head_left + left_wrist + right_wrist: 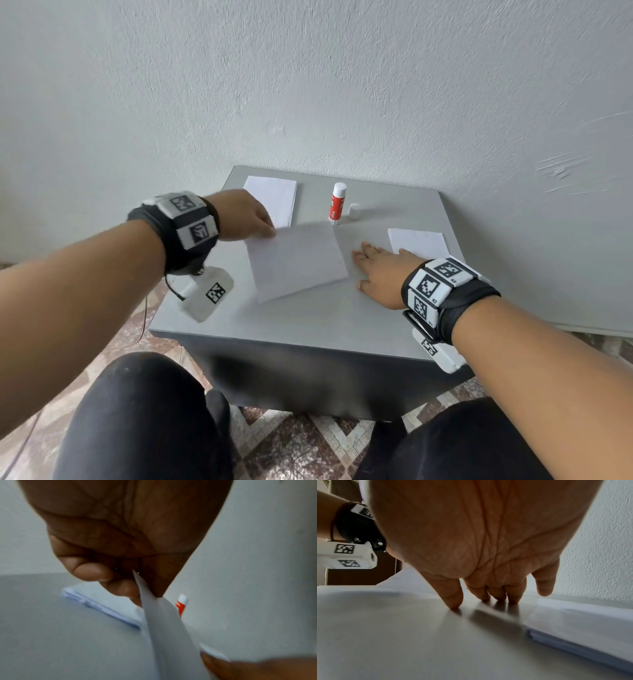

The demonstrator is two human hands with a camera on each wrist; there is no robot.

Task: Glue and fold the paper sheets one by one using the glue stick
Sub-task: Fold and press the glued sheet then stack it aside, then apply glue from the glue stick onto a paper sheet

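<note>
White paper sheet (297, 262) between left-hand fingers (125, 588)

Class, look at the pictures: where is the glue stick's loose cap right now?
In the head view, the cap stands on the grey table near its far edge, just right of the upright glue stick.

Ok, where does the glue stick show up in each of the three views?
Head: the glue stick stands upright at the back of the table, its cap beside it.
Left wrist: only a red-and-white sliver shows right of centre, behind the sheet that the left hand pinches.
Right wrist: not in it.
Shared landmark: the paper stack next to it, also in the left wrist view.
</note>
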